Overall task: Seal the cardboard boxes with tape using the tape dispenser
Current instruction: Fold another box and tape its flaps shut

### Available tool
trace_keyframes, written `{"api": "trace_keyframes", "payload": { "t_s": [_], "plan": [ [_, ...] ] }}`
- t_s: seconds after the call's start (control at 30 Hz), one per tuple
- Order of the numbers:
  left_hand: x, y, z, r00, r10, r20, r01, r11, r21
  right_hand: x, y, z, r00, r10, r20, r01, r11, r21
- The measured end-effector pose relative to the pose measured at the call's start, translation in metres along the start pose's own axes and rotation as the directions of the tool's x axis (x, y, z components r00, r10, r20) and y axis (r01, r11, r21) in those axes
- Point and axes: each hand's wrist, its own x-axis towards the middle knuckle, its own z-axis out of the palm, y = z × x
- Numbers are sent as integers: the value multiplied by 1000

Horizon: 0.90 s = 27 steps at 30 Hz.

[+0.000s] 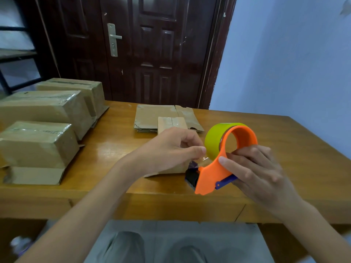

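My right hand grips an orange tape dispenser with a yellow-green tape roll, held above the table's front edge. The dispenser's black cutter end points down and left. My left hand pinches the clear loose tape end near the roll, just left of the dispenser. A small cardboard box stands on the wooden table behind my left hand, which hides most of it; clear tape shows on its top.
Three taped cardboard boxes stand along the table's left side, the nearest on a flat cardboard piece. Flattened cardboard lies behind the small box. A dark door and a blue wall are beyond the table. My knees show below the table edge.
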Motion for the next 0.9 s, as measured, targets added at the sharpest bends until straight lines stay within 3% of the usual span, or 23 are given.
{"api": "trace_keyframes", "payload": {
  "t_s": [0.17,0.6,0.73,0.9],
  "plan": [
    [-6,1,-6,997,-65,47,72,984,-165,-1,-1,1,999,5,-32,-6,1000,-13],
    [-8,-6,-8,992,-18,123,45,973,-224,-8,-4,7,1000,2,-27,-2,1000,-19],
    [-12,-15,0,995,77,60,-48,924,-380,-8,-5,10,995,66,-69,-63,997,37],
    [-17,-28,20,989,93,-114,-144,779,-610,-7,-9,18,982,164,-88,-154,981,116]
  ]
}}
